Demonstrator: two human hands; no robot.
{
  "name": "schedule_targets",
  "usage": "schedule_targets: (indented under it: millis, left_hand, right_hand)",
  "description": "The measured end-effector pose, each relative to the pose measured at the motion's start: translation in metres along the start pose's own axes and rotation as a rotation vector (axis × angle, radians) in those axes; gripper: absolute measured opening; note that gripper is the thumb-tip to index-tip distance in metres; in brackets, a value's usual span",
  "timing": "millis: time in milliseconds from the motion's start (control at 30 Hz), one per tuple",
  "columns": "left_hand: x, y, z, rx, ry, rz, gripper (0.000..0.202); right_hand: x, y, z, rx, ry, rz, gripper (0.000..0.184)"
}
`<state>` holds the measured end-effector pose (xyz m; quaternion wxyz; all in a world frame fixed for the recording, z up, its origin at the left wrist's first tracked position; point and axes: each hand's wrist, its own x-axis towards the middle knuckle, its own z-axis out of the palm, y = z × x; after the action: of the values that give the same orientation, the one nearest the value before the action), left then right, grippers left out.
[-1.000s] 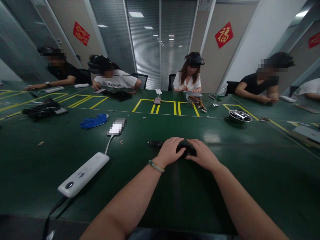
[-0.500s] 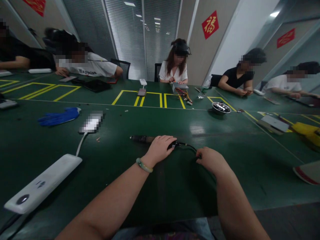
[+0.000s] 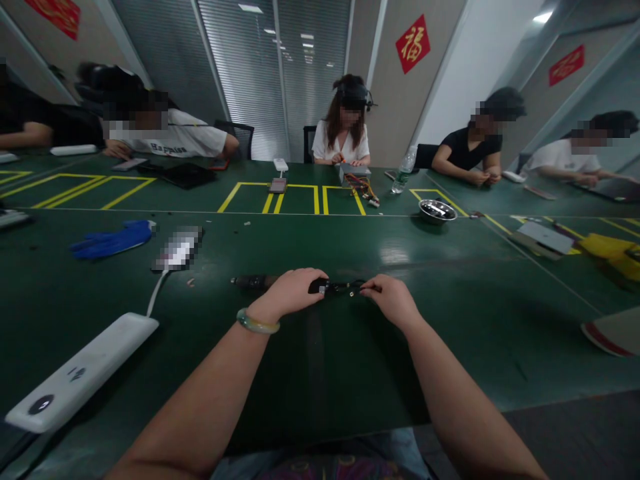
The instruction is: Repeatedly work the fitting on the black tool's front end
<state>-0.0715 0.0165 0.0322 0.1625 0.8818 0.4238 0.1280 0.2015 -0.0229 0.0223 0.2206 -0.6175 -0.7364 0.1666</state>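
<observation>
A dark, long-bodied tool like an electric screwdriver (image 3: 253,283) lies across the green table, its narrow metal tip pointing left. My left hand (image 3: 294,289), with a jade-like bangle at the wrist, is wrapped over the tool's body and hides its middle. From the tool's right end comes a thin black cable (image 3: 345,287), bunched between my hands. My right hand (image 3: 389,297) pinches the cable close to that end. A small shiny bit, perhaps a connector, shows just left of my right fingertips.
A white power bank (image 3: 83,373) with a cable to a phone (image 3: 177,249) lies on the left, near a blue glove (image 3: 114,240). Farther off are a metal bowl (image 3: 437,211) and a water bottle (image 3: 404,171). A cup (image 3: 613,330) stands right. Several people sit opposite.
Both hands and the tool have shifted left. My right hand has come closer to my left, and the cable between them is now bunched instead of stretched out.
</observation>
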Motion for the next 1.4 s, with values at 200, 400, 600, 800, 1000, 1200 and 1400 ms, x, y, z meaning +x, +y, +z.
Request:
schedule_targets:
  millis: [200,400,600,800,1000,1200,1400]
  left_hand:
    - [0.002,0.017,0.011,0.113,0.106,-0.007,0.040]
    - [0.011,0.036,0.028,0.195,0.213,-0.033,0.022]
    - [0.015,0.038,0.037,0.246,0.220,-0.012,0.012]
    - [0.017,0.034,0.040,0.218,0.248,0.033,0.008]
    - [0.013,0.031,0.036,0.128,0.255,0.090,0.011]
    - [0.013,0.029,0.036,0.117,0.269,0.110,0.013]
    - [0.012,0.029,0.037,0.106,0.290,0.125,0.011]
  right_hand:
    - [0.012,-0.029,0.021,-0.085,0.228,-0.051,0.019]
    - [0.028,-0.023,0.031,-0.089,0.233,-0.095,0.011]
    - [0.022,-0.007,0.027,-0.012,0.195,-0.073,0.006]
    - [0.020,-0.005,0.028,-0.087,0.125,-0.137,0.004]
    - [0.019,-0.007,0.030,-0.124,0.103,-0.242,0.005]
    - [0.017,-0.010,0.034,-0.128,0.107,-0.248,0.006]
    - [0.015,-0.013,0.036,-0.143,0.127,-0.232,0.007]
